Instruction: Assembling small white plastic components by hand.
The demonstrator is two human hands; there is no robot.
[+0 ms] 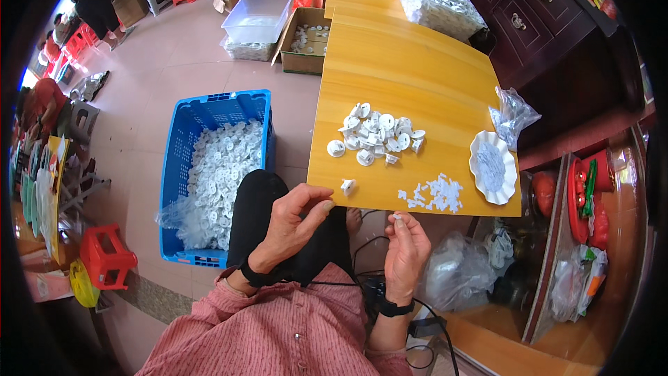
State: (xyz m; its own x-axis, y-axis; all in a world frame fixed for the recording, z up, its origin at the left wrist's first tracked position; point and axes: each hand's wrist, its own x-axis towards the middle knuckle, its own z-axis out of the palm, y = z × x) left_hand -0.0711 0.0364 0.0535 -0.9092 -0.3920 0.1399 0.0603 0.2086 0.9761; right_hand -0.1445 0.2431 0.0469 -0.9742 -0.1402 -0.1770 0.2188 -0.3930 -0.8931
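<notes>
My right hand [407,254] is just off the near edge of the wooden table, thumb and forefinger pinching a small white plastic piece [397,216]. My left hand [289,226] is at the table's near-left corner, its thumb and forefinger slightly apart with nothing visible between them. Just beyond those fingertips lies a single white plastic part [348,186]. Farther up the table is a heap of round white plastic parts [379,132]. A loose pile of small white pieces [442,193] lies near the front edge, beside a scalloped white dish [510,191] holding more small pieces.
On the floor to my left stands a blue crate [167,188] filled with white parts. Beyond it are a clear plastic bin [257,17] and a cardboard box [303,61]. A clear bag [513,115] rests at the table's right edge. Red stools [108,256] and other people are farther left.
</notes>
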